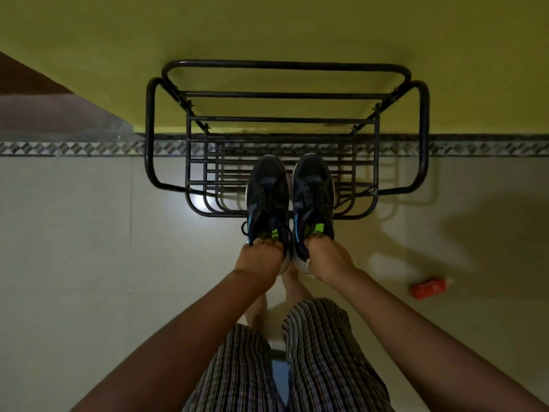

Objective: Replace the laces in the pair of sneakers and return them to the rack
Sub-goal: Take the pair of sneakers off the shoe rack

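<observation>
Black lace-up sneakers, one per hand: left sneaker (267, 200) pinched at the heel collar by the left hand (261, 258), right sneaker (313, 197) gripped likewise by the right hand (325, 260). Both held side by side, toes forward, above the front edge of the black metal shoe rack (423, 138). Best lowered level, soles flat across the bars, loose lace ends tucked clear of the gaps.

arms: bare, no sleeves | left hand (259, 257): ring on one finger | right hand (325, 260): bare | shorts (320, 352): dark-and-pale fine check | feet: bare
</observation>
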